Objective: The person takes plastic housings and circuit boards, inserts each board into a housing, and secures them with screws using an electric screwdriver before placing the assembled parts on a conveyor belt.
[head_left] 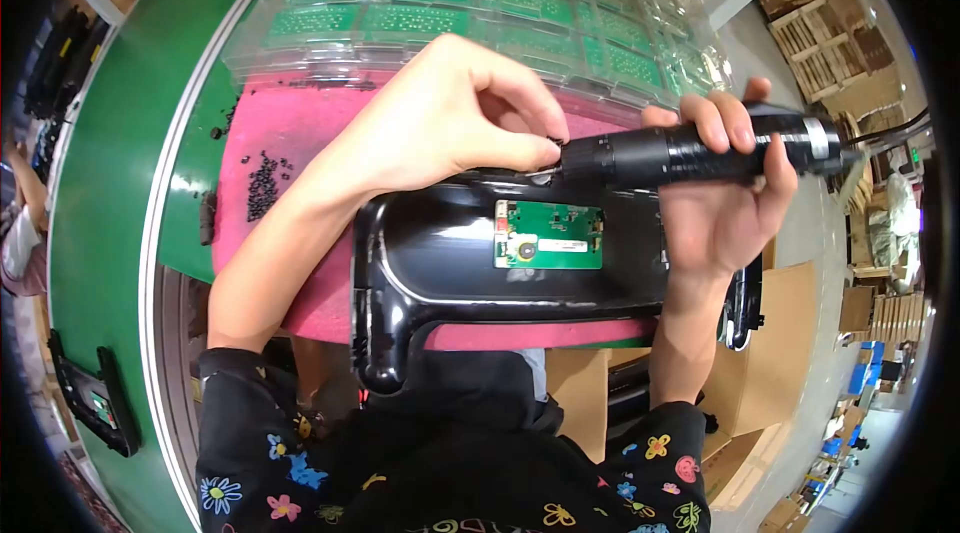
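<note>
My right hand is wrapped round a black electric screwdriver, which lies sideways with its tip toward the left. Thumb and forefinger of my left hand pinch together at that tip; a small dark piece shows between them, too small to name. Below both hands a black plastic housing rests on the pink mat. A green circuit board sits in the middle of the housing.
Small black screws lie in a pile at the mat's left. Clear trays of green boards stand behind. Another black housing is on the green surface at far left. Cardboard boxes stand at lower right. A person is at the left edge.
</note>
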The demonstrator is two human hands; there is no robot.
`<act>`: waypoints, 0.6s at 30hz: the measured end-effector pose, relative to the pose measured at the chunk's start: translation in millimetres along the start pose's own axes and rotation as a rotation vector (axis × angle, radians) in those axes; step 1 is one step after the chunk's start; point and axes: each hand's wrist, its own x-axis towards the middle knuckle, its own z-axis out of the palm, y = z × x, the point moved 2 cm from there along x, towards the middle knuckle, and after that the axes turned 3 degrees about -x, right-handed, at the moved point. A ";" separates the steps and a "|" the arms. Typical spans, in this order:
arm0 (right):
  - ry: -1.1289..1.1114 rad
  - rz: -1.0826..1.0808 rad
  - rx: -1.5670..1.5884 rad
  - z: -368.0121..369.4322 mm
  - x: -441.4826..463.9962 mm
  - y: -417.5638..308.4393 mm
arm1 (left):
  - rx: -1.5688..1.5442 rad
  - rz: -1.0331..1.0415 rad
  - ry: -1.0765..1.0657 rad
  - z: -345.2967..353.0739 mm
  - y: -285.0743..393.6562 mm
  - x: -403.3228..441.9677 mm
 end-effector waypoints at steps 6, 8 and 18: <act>0.058 -0.040 -0.030 10.8 -11.6 -1.6 | -0.386 -0.177 -0.062 9.2 -33.8 -1.3; 0.017 -0.045 -0.026 11.7 -12.5 2.1 | -0.475 -0.218 -0.093 7.3 -41.5 -3.7; 0.029 -0.124 -0.146 14.7 -13.9 -4.6 | -0.283 -0.167 -0.051 5.2 -44.4 -4.6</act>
